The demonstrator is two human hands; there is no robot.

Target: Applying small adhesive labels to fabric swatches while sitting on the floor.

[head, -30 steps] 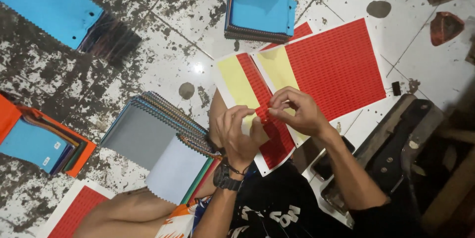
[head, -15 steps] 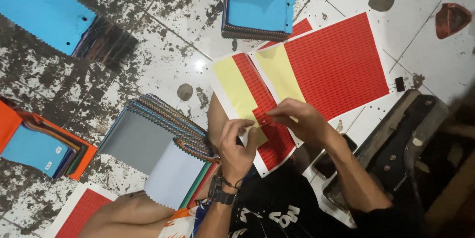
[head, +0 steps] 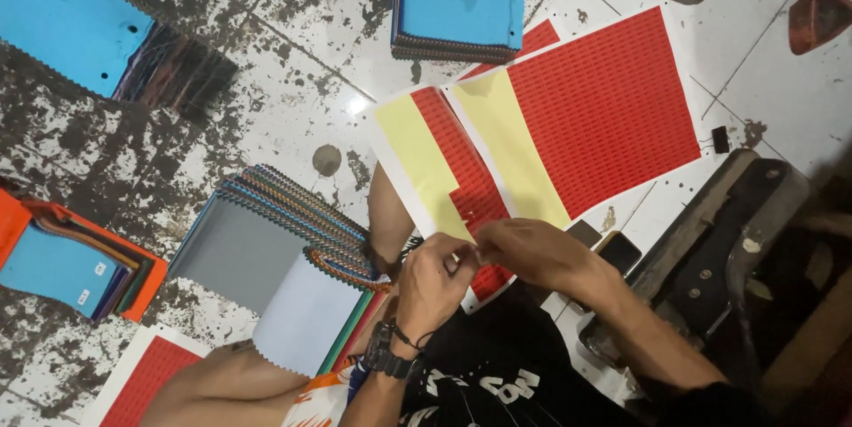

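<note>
You sit on a white tiled floor (head: 293,63) blotched with dark stains. The biggest thing before you is the large red sticker sheet (head: 603,107), its left strip peeled to yellow backing; a smaller red sticker sheet (head: 448,174) overlaps it on the left and reaches your hands. By your knee fans a bundle of fabric swatches (head: 266,258), grey and white on top. A blue-topped swatch stack (head: 457,10) lies above the sheets. Your left hand (head: 430,280) and right hand (head: 528,249) meet fingertip to fingertip over the smaller sheet's lower edge, pinching together; what sits between them you cannot tell. A black binder clip (head: 720,138) lies right of the large sheet.
</note>
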